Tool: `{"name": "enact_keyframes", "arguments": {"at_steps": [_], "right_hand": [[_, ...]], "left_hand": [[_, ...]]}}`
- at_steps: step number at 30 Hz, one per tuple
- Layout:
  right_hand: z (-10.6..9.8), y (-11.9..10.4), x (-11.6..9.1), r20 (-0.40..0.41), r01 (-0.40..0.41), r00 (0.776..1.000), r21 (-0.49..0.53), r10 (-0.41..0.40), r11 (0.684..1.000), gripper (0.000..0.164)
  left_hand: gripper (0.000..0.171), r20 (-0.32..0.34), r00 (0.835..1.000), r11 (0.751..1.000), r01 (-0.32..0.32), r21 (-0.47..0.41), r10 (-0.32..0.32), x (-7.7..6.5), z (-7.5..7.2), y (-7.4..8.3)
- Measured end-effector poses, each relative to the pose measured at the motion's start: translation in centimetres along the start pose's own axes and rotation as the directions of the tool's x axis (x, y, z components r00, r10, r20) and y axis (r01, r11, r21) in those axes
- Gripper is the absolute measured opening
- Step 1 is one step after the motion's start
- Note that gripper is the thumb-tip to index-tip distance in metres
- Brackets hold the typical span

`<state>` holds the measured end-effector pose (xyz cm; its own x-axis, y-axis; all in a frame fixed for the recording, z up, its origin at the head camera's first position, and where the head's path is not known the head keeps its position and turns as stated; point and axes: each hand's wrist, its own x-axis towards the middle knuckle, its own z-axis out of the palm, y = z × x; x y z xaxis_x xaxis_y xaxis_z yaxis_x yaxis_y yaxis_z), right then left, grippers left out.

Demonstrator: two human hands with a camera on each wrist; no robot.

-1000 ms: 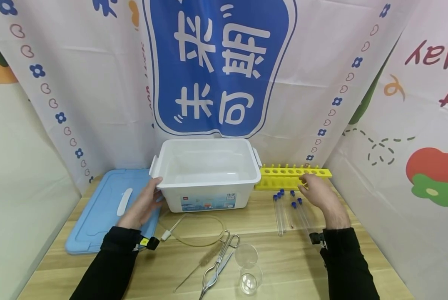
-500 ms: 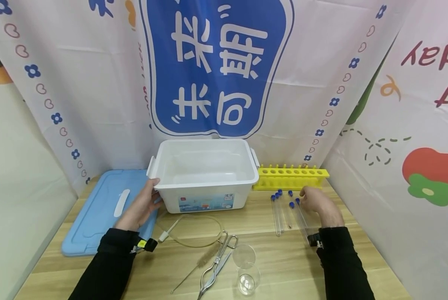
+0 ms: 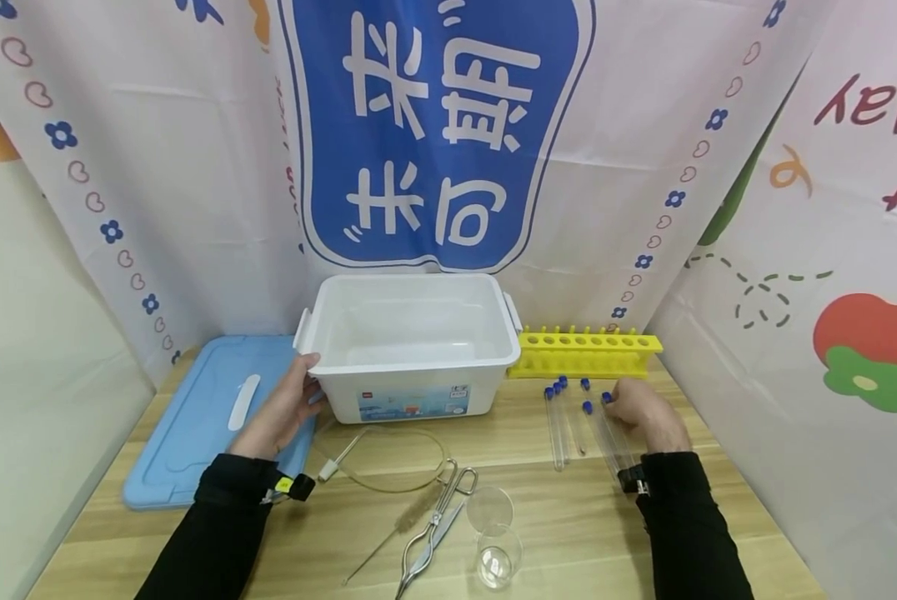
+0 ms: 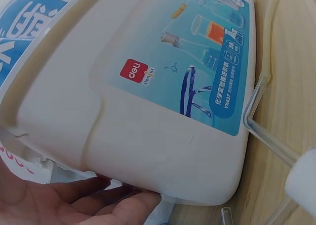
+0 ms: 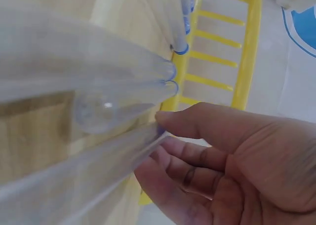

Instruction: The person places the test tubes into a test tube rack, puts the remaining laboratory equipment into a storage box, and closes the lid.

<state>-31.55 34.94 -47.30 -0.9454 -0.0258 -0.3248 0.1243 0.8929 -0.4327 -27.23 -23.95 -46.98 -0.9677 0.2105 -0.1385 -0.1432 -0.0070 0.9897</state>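
Newly pinched, right hand [image 3: 647, 414]: 1 clear, blue-capped test tube [image 5: 94, 175], 4 o'clock, likely secured. Left hand [image 3: 279, 417]: fingers loosely extended, touching white plastic box [image 3: 426, 377] at 8 o'clock.

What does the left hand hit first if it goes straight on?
The white deli storage box: the left hand points at its left side. The fingers look right up against it, though actual contact is hard to confirm.

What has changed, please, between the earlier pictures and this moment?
The right hand has drawn back from the yellow rack and now pinches the rightmost test tube by its capped end, which has shifted slightly right. The left hand stays at the white box.
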Motion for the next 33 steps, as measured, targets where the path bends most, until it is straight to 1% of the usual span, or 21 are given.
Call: {"name": "enact_keyframes", "arguments": {"at_steps": [1,2,3,5,6,8,10,12,15,16,18,20,23,26,27,29,30,33], "right_hand": [[-0.2,-0.1,0.0,-0.008,-0.004,1.000,0.003,0.004,1.000,0.027],[-0.5,-0.2,0.0,-0.017,-0.009,1.000,0.006,0.009,1.000,0.023],[-0.8,-0.3,0.0,-0.029,-0.011,1.000,0.014,0.012,1.000,0.025],[-1.4,-0.6,-0.3,-0.067,0.004,0.998,0.026,-0.003,1.000,0.037],[-1.7,-0.7,-0.4,-0.096,0.015,0.995,0.031,-0.012,0.999,0.042],[-2.2,-0.9,-0.9,-0.163,0.052,0.986,0.026,-0.047,0.998,0.045],[-2.7,-1.0,-1.3,-0.250,0.090,0.965,0.017,-0.083,0.996,0.047],[-3.0,-1.2,-1.7,-0.333,0.115,0.938,0.032,-0.098,0.993,0.048],[-3.5,-1.7,-2.2,-0.446,0.129,0.892,0.097,-0.073,0.987,0.054],[-3.7,-1.9,-2.4,-0.480,0.130,0.875,0.124,-0.055,0.984,0.055],[-3.8,-2.4,-2.6,-0.551,0.141,0.834,0.183,-0.017,0.973,0.056],[-4.0,-2.7,-2.8,-0.620,0.158,0.784,0.232,0.021,0.960,0.054],[-4.2,-3.0,-3.0,-0.721,0.208,0.690,0.284,0.065,0.936,0.048],[-4.2,-2.9,-3.0,-0.800,0.251,0.592,0.296,0.096,0.922,0.044],[-4.2,-2.8,-2.9,-0.816,0.264,0.568,0.302,0.105,0.916,0.043],[-4.3,-2.6,-2.8,-0.839,0.284,0.530,0.307,0.118,0.908,0.043],[-4.3,-2.5,-2.7,-0.847,0.292,0.516,0.314,0.127,0.903,0.042],[-4.5,-2.1,-2.6,-0.861,0.312,0.484,0.335,0.154,0.889,0.041]], "left_hand": [[0.084,0.002,1.000,1.000,-0.002,0.001,0.002,0.0,0.0,0.0],[0.084,0.002,1.000,1.000,-0.002,0.002,0.002,0.0,0.0,0.0],[0.084,0.000,1.000,1.000,-0.002,0.002,0.002,0.0,0.0,0.0],[0.084,0.000,1.000,1.000,-0.001,0.003,0.001,0.0,0.0,0.0],[0.084,-0.002,1.000,1.000,-0.001,0.002,0.001,0.0,0.0,0.0],[0.084,-0.005,1.000,1.000,0.001,0.002,0.000,0.0,0.0,-0.1],[0.084,-0.004,1.000,1.000,0.001,0.002,-0.001,0.0,0.1,-0.1],[0.084,-0.002,1.000,1.000,0.001,0.004,-0.001,0.0,0.1,-0.2],[0.085,-0.003,1.000,1.000,-0.012,0.001,0.012,-0.1,0.1,-0.3],[0.085,-0.003,1.000,1.000,-0.017,0.002,0.017,-0.1,0.1,-0.3],[0.085,-0.006,1.000,1.000,-0.026,-0.003,0.026,-0.2,0.1,-0.3],[0.085,-0.004,0.999,0.999,-0.032,-0.004,0.032,-0.2,0.0,-0.4],[0.085,0.002,0.999,0.999,-0.032,-0.001,0.032,-0.2,-0.1,-0.4],[0.085,0.004,1.000,1.000,-0.025,0.002,0.025,-0.2,-0.1,-0.4],[0.085,0.003,1.000,1.000,-0.021,0.000,0.021,-0.1,-0.1,-0.4],[0.085,0.003,1.000,1.000,-0.014,-0.002,0.014,-0.1,-0.1,-0.3],[0.085,0.003,1.000,1.000,-0.012,-0.002,0.012,-0.1,-0.1,-0.3],[0.085,0.007,1.000,1.000,-0.013,0.008,0.013,0.1,-0.1,-0.3]]}}
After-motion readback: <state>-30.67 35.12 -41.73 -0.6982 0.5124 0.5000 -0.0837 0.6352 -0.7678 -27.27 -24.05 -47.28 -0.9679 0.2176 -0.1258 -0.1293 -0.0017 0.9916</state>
